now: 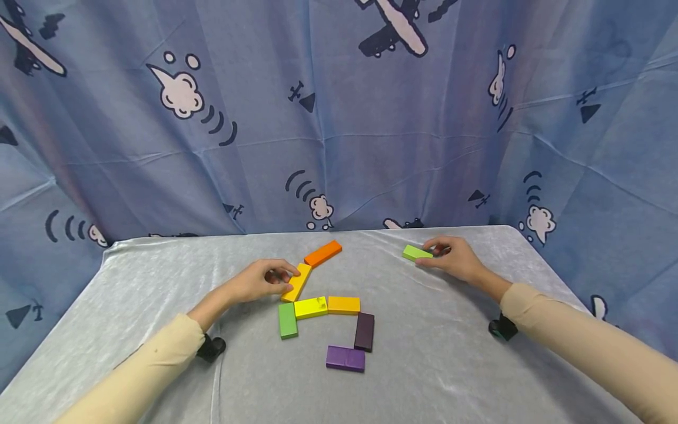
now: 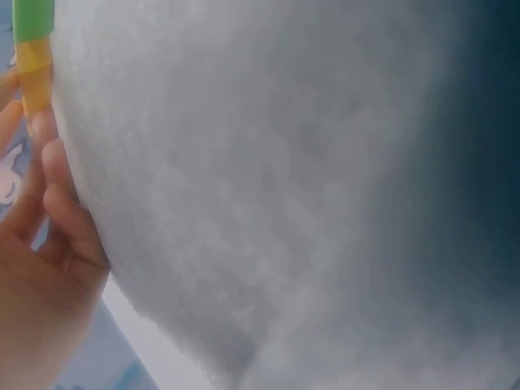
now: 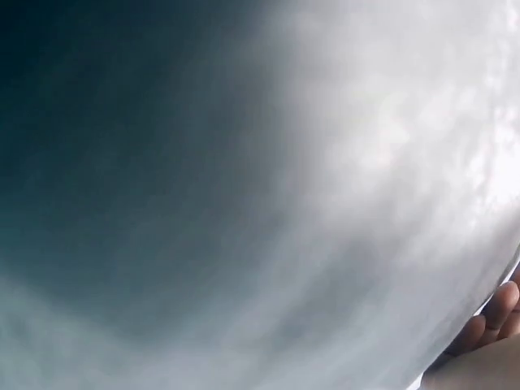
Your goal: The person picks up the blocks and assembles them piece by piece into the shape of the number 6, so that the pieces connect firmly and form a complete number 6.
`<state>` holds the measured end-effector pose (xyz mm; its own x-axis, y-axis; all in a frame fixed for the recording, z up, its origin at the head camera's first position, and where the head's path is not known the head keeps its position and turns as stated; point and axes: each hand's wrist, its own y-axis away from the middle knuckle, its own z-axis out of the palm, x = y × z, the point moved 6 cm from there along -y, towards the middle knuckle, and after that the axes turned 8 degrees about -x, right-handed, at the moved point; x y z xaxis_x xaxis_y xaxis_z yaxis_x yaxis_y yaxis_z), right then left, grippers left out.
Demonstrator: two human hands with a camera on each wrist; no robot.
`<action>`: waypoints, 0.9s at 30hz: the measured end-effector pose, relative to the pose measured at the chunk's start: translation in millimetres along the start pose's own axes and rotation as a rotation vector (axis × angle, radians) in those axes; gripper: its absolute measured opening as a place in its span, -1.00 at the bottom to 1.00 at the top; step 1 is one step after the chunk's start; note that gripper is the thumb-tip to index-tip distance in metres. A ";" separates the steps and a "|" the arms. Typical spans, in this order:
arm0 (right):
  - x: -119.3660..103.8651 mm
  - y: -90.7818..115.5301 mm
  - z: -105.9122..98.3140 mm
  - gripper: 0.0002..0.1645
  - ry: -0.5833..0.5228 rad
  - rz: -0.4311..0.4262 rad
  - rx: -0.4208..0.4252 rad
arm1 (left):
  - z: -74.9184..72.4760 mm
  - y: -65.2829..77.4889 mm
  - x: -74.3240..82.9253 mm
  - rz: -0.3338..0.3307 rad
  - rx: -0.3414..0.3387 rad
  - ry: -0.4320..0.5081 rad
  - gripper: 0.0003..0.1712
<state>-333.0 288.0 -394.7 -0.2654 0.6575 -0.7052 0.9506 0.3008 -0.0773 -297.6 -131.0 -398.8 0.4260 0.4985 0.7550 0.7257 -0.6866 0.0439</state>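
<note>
On the left, my left hand pinches a yellow-orange block between thumb and fingers, and the block lies slanted on the cloth. Its lower end meets the corner where a green block and a bright yellow block touch. An orange block lies at its upper end. Farther right, my right hand holds a lime green block by its near end, apart from the others. In the left wrist view, fingers reach toward the blocks; the right wrist view shows only fingertips.
An amber block continues the row right of the bright yellow one. Below it stand a dark purple block and a violet block, touching at a corner. A grey cloth covers the table; a blue patterned curtain hangs behind.
</note>
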 end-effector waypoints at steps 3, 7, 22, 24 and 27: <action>0.8 -1.7 1.2 -0.53 0.018 0.004 0.009 | -0.1 0.1 0.1 0.000 0.000 0.001 -0.68; -0.7 -1.9 1.4 -0.57 0.033 0.014 0.013 | -0.4 0.0 -0.3 -0.011 0.001 -0.004 -0.68; -40.4 16.7 3.8 -0.61 -0.060 0.012 -0.022 | -0.3 0.7 1.0 0.020 0.004 -0.017 -0.68; -48.4 21.6 9.1 -0.64 -0.066 -0.011 -0.026 | -0.3 0.4 0.5 0.016 0.003 -0.016 -0.68; -61.6 30.3 18.3 -0.66 -0.085 -0.026 -0.035 | 0.0 -0.1 -0.9 -0.004 0.002 -0.014 -0.68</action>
<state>-285.0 243.9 -366.5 -0.2734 0.5883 -0.7610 0.9370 0.3416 -0.0726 -298.0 -131.4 -399.5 0.4309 0.5085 0.7455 0.7286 -0.6834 0.0450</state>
